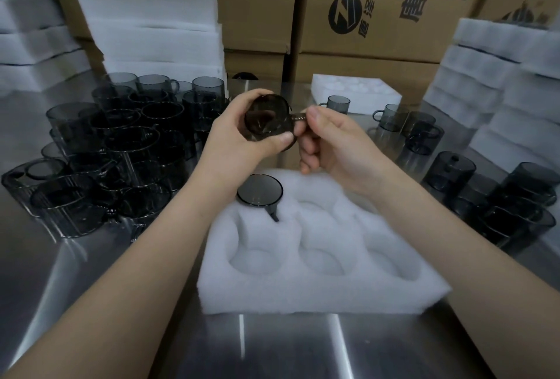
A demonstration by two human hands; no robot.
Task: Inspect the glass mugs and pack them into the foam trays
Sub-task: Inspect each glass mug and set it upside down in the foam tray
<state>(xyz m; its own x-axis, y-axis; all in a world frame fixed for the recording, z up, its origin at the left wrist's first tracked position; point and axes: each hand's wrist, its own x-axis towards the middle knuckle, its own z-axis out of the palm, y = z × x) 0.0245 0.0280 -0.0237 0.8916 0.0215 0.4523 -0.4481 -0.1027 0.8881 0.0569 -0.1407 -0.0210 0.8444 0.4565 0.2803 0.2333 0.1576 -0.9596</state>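
Fingers (pixel 239 106) of L hand (pixel 233 139) curl round the body of a dark glass mug (pixel 268 121), thumb pressed on its near rim, wrist bent inward. R hand (pixel 333 145) pinches the mug's handle (pixel 298 118) btw thumb and forefinger; its other fingers are tucked loosely under the palm, holding nothing. Both forearms reach in from the bottom corners and meet at centre. The mug is held in the air on its side, one round end facing the camera, above the far edge of the foam tray (pixel 318 294).

That tray lies on the steel table (pixel 288 348) right in front, w/ six round pockets in two rows of three. Far-left pocket holds a 2nd mug (pixel 259 190), flat round face up, handle lying in the slot toward the near side.

Left of the tray: a big crowd of mugs (pixel 121 151), packed tight and stacked, some on their sides. Right of it: a smaller group of mugs (pixel 500 206), upright, some stacked. Further back sits another foam tray (pixel 357 91), w/ a single mug (pixel 338 104) just in front of it; can't tell what its pockets hold. Foam stacks (pixel 145 30) rise at back left and right, cardboard boxes (pixel 378 15) btw them.
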